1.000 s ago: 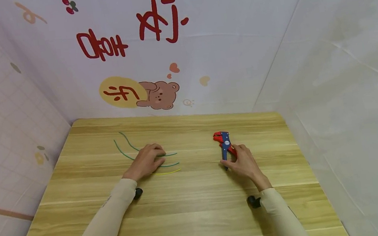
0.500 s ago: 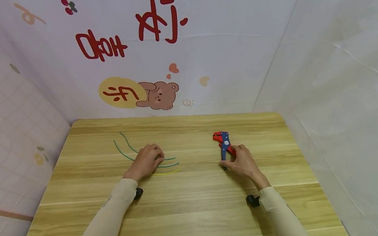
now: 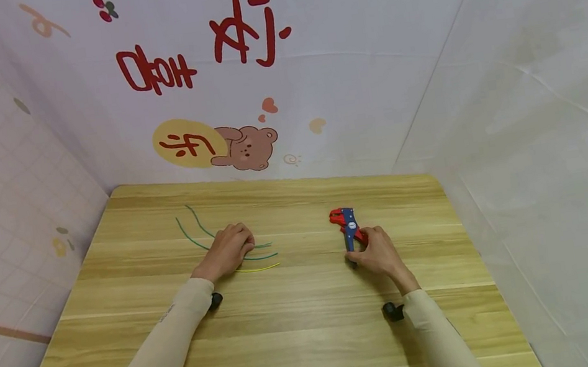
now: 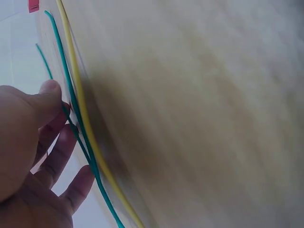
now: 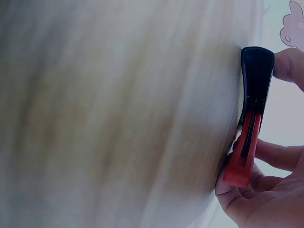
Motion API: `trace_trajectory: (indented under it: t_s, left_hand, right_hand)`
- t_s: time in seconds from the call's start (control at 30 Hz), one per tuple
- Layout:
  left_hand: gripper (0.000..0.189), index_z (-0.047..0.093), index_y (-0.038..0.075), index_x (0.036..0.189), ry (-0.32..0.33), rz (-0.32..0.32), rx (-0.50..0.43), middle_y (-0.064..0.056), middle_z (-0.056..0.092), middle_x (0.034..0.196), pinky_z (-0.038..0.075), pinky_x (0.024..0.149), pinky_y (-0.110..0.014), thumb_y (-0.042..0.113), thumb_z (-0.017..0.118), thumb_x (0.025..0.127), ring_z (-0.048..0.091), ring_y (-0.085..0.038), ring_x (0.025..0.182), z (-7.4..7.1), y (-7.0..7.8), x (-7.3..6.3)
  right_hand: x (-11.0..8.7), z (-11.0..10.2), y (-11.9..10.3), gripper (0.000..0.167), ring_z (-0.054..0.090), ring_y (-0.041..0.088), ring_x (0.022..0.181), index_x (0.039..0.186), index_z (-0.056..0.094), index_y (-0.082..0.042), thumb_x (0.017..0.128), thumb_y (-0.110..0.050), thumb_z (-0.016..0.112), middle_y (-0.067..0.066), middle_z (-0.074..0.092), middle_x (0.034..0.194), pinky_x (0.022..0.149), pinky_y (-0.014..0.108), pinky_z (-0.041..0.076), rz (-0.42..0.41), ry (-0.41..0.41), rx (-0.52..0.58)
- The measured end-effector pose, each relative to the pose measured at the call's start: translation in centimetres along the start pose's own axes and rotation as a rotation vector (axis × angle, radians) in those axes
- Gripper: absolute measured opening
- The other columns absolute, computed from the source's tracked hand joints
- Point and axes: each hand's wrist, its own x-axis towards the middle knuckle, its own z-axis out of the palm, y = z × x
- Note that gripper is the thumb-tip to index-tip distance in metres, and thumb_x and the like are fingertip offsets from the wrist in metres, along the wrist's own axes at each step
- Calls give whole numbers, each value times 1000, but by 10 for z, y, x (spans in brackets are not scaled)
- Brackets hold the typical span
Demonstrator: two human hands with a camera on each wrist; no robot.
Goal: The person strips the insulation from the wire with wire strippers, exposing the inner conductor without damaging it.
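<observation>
My left hand is over several thin wires at the left of the table, its thumb and fingertips pinching one green wire. Another green wire and a yellow wire lie just beside those fingers. Parts of the wires are hidden under the hand in the head view. At the right, a wire stripper with a blue body and red jaw points away from me. My right hand grips its handles, thumb on one side and fingers on the other; the black handle end and red lever show in the right wrist view.
Both hands work over a wood-grain table. A white printed cloth wall stands behind its far edge, with more cloth at the left and right. Black wrist cameras hang under the sleeves.
My left fingers have drawn in slightly, and the near end of the pinched green wire has shifted toward me. The wire stripper in my right hand has turned slightly and its head has dipped toward me.
</observation>
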Motion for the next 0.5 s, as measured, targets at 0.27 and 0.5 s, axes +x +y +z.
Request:
trace_trajectory:
  t_s: [0.27, 0.5]
  left_hand:
    - [7, 70, 12, 108, 4, -48, -56, 0, 69, 100, 50, 99, -59, 13, 67, 114, 59, -22, 93, -4, 7, -1]
    - [8, 72, 7, 112, 85, 25, -130, -4, 72, 100, 52, 89, -45, 11, 66, 115, 59, -17, 86, -6, 12, 1]
  right_hand:
    - [1, 1, 1, 81, 61, 38, 112, 149, 61, 13, 87, -30, 89, 30, 64, 132, 104, 57, 55, 43, -8, 2]
    - [3, 1, 3, 63, 58, 31, 98, 129, 72, 13, 84, -27, 89, 25, 64, 116, 83, 40, 48, 58, 22, 5]
